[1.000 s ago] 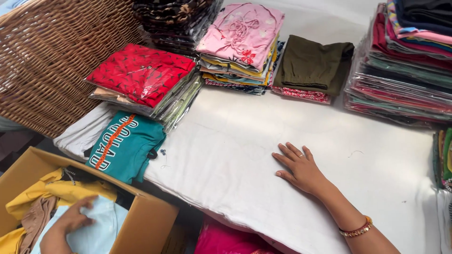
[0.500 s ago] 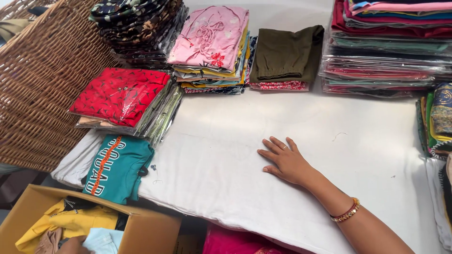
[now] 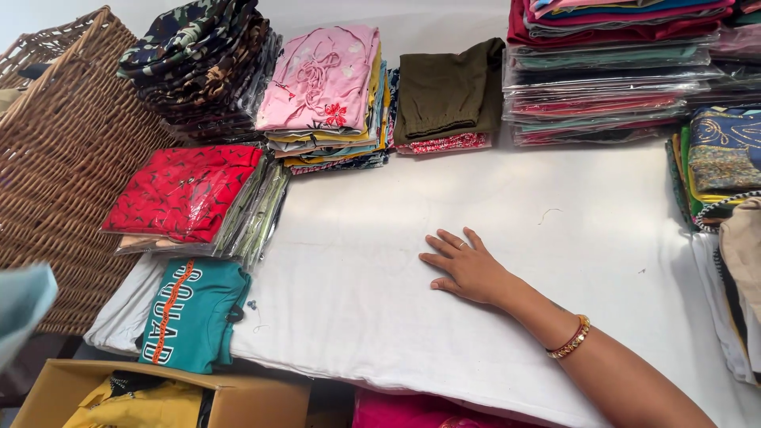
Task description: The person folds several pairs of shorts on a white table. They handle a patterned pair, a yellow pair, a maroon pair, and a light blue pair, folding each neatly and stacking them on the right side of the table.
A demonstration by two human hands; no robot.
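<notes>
My right hand (image 3: 468, 271) lies flat, palm down with fingers spread, on the white cloth-covered table (image 3: 555, 230); it holds nothing, and a beaded bangle (image 3: 572, 339) sits on the wrist. A blurred piece of light blue fabric (image 3: 22, 309) shows at the left edge, above the open cardboard box (image 3: 238, 400). My left hand is out of sight. A folded teal shirt with orange lettering (image 3: 190, 313) lies at the table's left front corner, nearest the box.
A wicker basket (image 3: 63, 174) stands at the left. Stacks of folded clothes line the back: camouflage (image 3: 198, 63), pink (image 3: 325, 79), olive (image 3: 448, 91), plastic-wrapped piles (image 3: 610, 79). A red packaged garment (image 3: 186, 194) lies left; more stacks (image 3: 721, 158) right. A yellow garment (image 3: 143, 404) fills the box.
The view has tilted up and away from the box. The light blue garment rose out of the box to the left edge, and my left hand left the view. My right hand stayed flat.
</notes>
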